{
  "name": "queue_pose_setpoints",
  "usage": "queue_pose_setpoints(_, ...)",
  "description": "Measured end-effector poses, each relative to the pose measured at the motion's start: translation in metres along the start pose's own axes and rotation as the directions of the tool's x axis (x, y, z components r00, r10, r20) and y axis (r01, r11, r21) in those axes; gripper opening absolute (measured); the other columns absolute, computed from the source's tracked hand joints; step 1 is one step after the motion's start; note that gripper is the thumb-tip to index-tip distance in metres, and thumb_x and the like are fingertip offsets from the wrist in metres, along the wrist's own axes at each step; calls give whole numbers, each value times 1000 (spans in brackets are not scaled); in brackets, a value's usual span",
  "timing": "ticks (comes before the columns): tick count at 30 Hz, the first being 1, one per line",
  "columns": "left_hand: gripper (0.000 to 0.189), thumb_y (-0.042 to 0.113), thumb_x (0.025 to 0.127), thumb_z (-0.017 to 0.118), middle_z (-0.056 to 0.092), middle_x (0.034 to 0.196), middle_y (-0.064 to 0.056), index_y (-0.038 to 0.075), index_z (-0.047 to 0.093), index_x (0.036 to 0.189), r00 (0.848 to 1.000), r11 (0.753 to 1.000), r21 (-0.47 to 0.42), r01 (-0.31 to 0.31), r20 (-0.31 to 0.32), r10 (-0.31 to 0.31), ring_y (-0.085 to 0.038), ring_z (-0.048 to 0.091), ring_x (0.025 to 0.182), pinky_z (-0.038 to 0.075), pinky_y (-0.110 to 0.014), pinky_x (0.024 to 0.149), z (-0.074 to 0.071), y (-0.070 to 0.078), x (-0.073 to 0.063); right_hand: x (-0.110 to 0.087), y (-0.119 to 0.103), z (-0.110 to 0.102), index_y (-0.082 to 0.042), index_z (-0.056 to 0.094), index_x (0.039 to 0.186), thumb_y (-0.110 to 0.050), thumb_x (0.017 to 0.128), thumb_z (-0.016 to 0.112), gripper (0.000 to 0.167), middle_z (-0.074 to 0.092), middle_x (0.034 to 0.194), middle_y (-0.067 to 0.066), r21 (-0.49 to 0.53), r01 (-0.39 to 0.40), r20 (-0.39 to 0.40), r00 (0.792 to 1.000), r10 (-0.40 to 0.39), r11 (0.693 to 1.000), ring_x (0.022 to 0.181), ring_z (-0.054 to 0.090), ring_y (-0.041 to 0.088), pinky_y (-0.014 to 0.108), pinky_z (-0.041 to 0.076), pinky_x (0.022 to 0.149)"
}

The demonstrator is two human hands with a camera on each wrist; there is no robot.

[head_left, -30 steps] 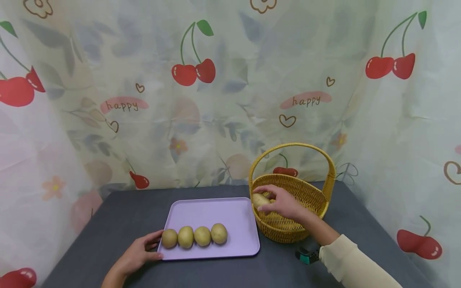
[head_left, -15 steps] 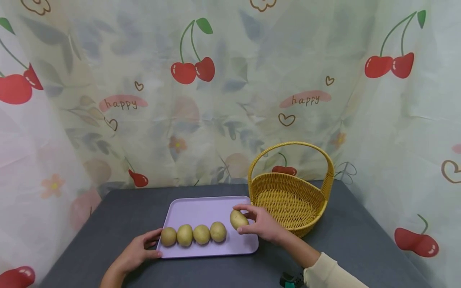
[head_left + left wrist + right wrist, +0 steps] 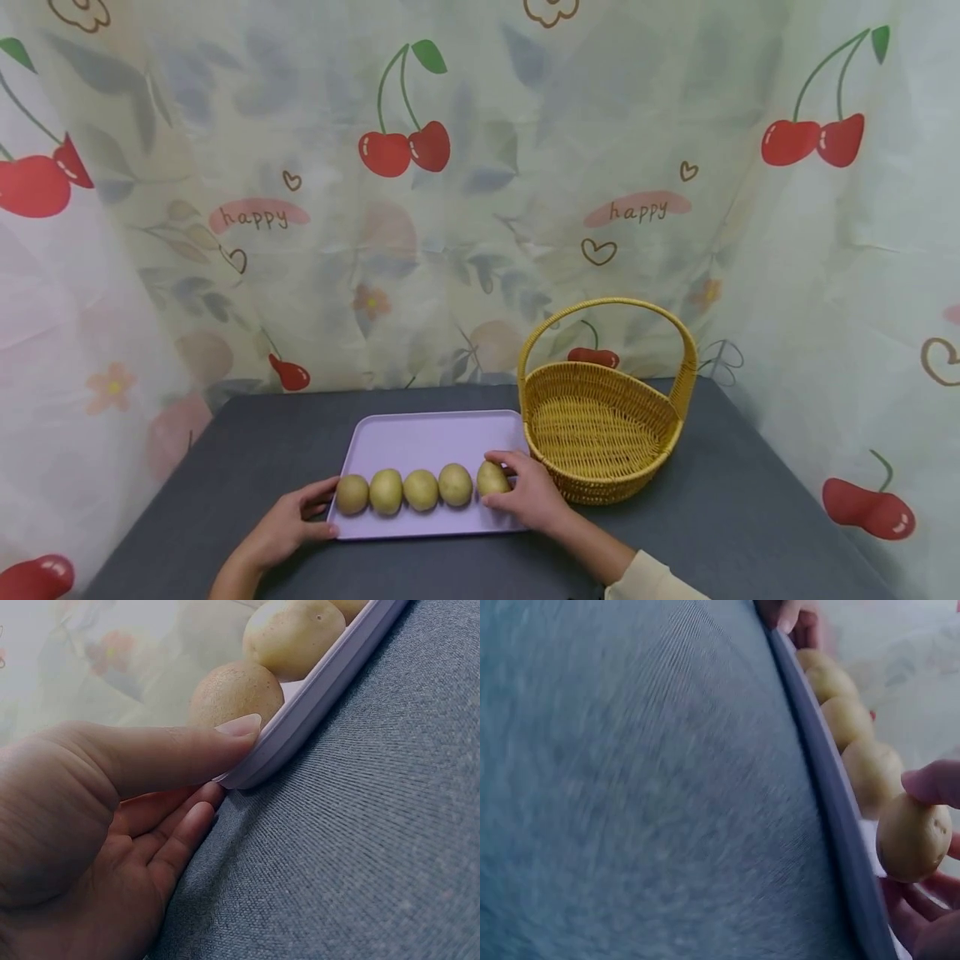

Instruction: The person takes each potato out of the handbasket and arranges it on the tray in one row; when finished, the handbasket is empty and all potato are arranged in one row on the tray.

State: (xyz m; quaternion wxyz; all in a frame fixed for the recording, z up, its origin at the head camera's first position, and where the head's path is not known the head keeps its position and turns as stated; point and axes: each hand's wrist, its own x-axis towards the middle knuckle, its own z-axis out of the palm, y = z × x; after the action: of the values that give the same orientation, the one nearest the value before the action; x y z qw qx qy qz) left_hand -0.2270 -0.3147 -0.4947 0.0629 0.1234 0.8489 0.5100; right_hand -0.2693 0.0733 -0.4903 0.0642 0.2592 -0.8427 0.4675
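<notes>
A row of potatoes [image 3: 422, 490] lies along the front of a lilac tray [image 3: 442, 433]. My right hand [image 3: 528, 492] grips another potato [image 3: 491, 479] at the right end of that row, thumb on the near side and fingers behind. In the right wrist view this potato [image 3: 913, 838] sits between thumb and fingers, close to the row; whether it touches the tray is hard to tell. My left hand [image 3: 281, 529] holds the tray's front left corner. The left wrist view shows the thumb [image 3: 180, 754] over the rim, other fingers below, beside a browner potato [image 3: 236, 694].
A yellow wicker basket [image 3: 600, 479] with a tall arched handle stands right of the tray, with no potatoes visible in it. Dark grey cloth [image 3: 420, 575] covers the table. A cherry-printed curtain [image 3: 480, 208] hangs behind and at both sides.
My right hand has carried the potato from the basket's left rim leftward and down to the right end of the row. The left hand stays at the tray corner.
</notes>
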Motion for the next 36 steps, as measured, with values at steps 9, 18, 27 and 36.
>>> queue_pose_setpoints(9,78,10,76,81,50,132,-34,-14,41,139,1000,1000,3,11,2,-11,-45,52,117,46,-27,90,0,0,-3,1,6,15,1,64,120,-15,69,86,58,64,111,11,-60,-33,-51,998,30,998,93,61,21,31,51,78)
queue_pose_setpoints(18,78,8,76,81,51,132,-33,-14,41,139,1000,1000,-3,22,-4,-22,-43,53,116,47,-32,91,-1,-3,-2,0,6,19,-4,62,124,-23,73,85,59,63,117,7,-174,0,-44,999,-8,985,104,57,20,37,47,88)
queue_pose_setpoints(27,77,9,76,82,52,131,-32,-13,42,138,1000,1000,-10,22,-7,-22,-42,53,117,46,-30,91,3,-2,1,-7,6,14,-3,57,130,-21,72,86,66,58,125,9,-190,22,-32,999,-29,982,115,53,25,45,41,99)
queue_pose_setpoints(36,75,7,76,81,52,132,-30,-11,43,139,999,999,2,38,-31,-38,-40,54,116,47,-34,91,2,-3,2,-37,-5,3,-4,54,133,-17,74,81,67,52,131,10,-196,44,-35,998,-52,980,123,47,29,51,37,102)
